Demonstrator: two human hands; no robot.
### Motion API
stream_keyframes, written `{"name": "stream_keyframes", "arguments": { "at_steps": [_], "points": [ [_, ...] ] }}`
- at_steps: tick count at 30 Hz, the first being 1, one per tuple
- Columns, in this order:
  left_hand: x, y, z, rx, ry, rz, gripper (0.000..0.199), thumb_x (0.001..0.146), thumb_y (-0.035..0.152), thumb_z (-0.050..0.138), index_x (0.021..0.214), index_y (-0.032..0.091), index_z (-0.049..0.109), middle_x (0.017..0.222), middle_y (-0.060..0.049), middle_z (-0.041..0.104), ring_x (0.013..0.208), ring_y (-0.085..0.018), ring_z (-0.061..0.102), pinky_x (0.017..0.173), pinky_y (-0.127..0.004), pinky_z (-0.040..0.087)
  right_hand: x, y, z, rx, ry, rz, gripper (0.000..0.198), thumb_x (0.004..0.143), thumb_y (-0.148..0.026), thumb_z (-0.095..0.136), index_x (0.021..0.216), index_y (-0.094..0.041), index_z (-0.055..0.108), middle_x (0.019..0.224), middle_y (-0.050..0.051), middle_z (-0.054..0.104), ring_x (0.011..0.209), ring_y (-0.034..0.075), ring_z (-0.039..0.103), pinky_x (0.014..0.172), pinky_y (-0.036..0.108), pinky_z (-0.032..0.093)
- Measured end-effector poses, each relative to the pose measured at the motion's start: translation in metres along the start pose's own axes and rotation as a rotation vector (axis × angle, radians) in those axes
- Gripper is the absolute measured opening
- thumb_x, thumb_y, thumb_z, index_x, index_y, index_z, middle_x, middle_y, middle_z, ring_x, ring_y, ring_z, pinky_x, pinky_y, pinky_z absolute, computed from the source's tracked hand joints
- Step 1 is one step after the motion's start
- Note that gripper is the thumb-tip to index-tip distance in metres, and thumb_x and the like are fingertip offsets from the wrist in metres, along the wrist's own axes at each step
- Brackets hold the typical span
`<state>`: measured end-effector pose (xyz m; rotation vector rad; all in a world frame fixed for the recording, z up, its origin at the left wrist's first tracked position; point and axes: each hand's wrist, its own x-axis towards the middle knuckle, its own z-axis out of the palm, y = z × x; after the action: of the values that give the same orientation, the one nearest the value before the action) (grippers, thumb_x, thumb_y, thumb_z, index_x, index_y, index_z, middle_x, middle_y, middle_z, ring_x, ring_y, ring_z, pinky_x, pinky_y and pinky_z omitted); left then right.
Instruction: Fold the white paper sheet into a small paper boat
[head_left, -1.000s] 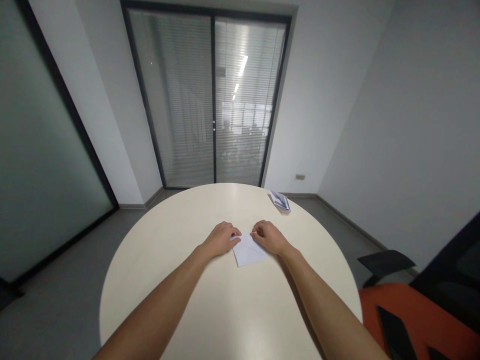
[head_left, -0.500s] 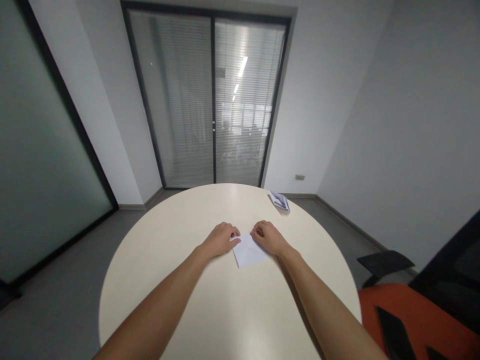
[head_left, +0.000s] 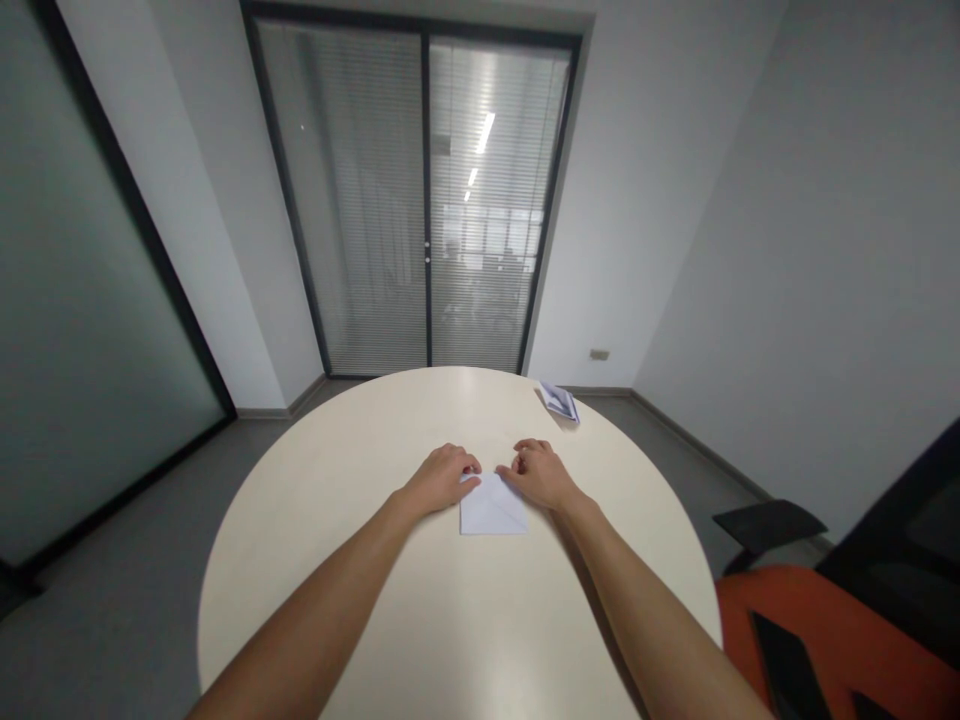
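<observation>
A small white sheet of folded paper (head_left: 492, 508) lies flat on the round table, with slanting crease lines on its face. At its far left corner, my left hand (head_left: 444, 476) is closed, the thumb on the paper and the fingers curled at its edge. My right hand (head_left: 541, 474) rests at the far right corner. Its thumb touches the paper there, while the other fingers are bent and stand apart from the thumb. Parts of the two far corners are hidden under my hands.
The cream round table (head_left: 337, 520) fills the middle of the view. A folded leaflet or card (head_left: 559, 401) lies near its far right edge. An orange and black office chair (head_left: 840, 620) stands close on the right. Behind the table are glass panels (head_left: 375, 200) with blinds.
The paper has turned slightly, so its near edge now runs straight across. My right hand's fingers have opened and lifted a little from the thumb. My left hand stays nearly still.
</observation>
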<state>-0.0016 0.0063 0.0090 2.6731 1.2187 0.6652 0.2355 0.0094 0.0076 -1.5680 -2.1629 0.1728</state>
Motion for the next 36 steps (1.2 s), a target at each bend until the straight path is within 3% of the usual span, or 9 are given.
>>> {"name": "stream_keyframes", "arguments": {
  "at_steps": [13,19,24,28,32,34,36],
  "points": [
    [-0.001,0.002,-0.001,0.075,-0.012,0.033,0.018,0.092,0.027,0.061,0.103,0.022,0.074,0.098,-0.007,0.072,0.097,-0.025,0.063,0.092,-0.038,0.046,0.001,0.000,0.002,0.273,-0.054,0.034,0.035,0.078,-0.051,0.076,0.064,-0.020,0.067,0.108,0.012,0.071,0.115,0.028,0.057,0.096,0.038,0.045],
    [0.000,0.002,-0.001,0.106,-0.016,0.059,0.020,0.094,0.024,0.058,0.105,0.022,0.074,0.103,-0.008,0.071,0.100,-0.025,0.063,0.097,-0.040,0.045,0.002,0.001,0.003,0.394,-0.098,0.045,0.036,0.075,-0.053,0.074,0.073,-0.017,0.071,0.078,0.006,0.071,0.086,0.023,0.064,0.077,0.032,0.049],
    [0.000,0.005,-0.002,0.042,-0.053,0.153,0.031,0.090,0.009,0.051,0.108,0.023,0.072,0.110,-0.006,0.069,0.108,-0.023,0.060,0.101,-0.036,0.044,0.001,-0.004,0.002,0.510,-0.162,0.041,0.039,0.074,-0.053,0.074,0.080,-0.015,0.074,0.068,0.003,0.069,0.069,0.019,0.061,0.062,0.027,0.045],
    [0.000,0.006,-0.001,0.019,-0.048,0.134,0.038,0.081,0.000,0.048,0.107,0.020,0.068,0.110,-0.007,0.069,0.108,-0.022,0.059,0.100,-0.036,0.045,-0.001,-0.010,-0.004,0.446,-0.166,-0.003,0.038,0.079,-0.053,0.070,0.078,-0.016,0.074,0.072,0.004,0.071,0.074,0.019,0.062,0.067,0.028,0.046],
    [0.000,0.003,0.002,0.042,-0.027,0.039,0.038,0.078,-0.001,0.048,0.105,0.020,0.066,0.105,-0.007,0.070,0.103,-0.023,0.061,0.097,-0.037,0.046,-0.001,-0.011,-0.007,0.331,-0.130,-0.072,0.041,0.083,-0.055,0.066,0.067,-0.018,0.071,0.094,0.009,0.074,0.096,0.025,0.063,0.084,0.033,0.048],
    [0.001,0.001,0.004,0.063,-0.019,-0.001,0.038,0.079,0.000,0.049,0.107,0.020,0.066,0.105,-0.007,0.070,0.103,-0.023,0.062,0.097,-0.037,0.046,0.000,-0.011,-0.006,0.315,-0.117,-0.106,0.040,0.084,-0.055,0.067,0.069,-0.019,0.073,0.100,0.009,0.074,0.105,0.027,0.061,0.090,0.035,0.046],
    [0.001,0.000,0.005,0.084,-0.012,-0.026,0.040,0.080,0.002,0.050,0.112,0.020,0.066,0.109,-0.008,0.070,0.105,-0.024,0.062,0.098,-0.038,0.046,0.001,-0.011,-0.005,0.337,-0.114,-0.147,0.037,0.085,-0.054,0.068,0.078,-0.019,0.076,0.098,0.009,0.074,0.101,0.026,0.062,0.091,0.035,0.046]
  ]
}}
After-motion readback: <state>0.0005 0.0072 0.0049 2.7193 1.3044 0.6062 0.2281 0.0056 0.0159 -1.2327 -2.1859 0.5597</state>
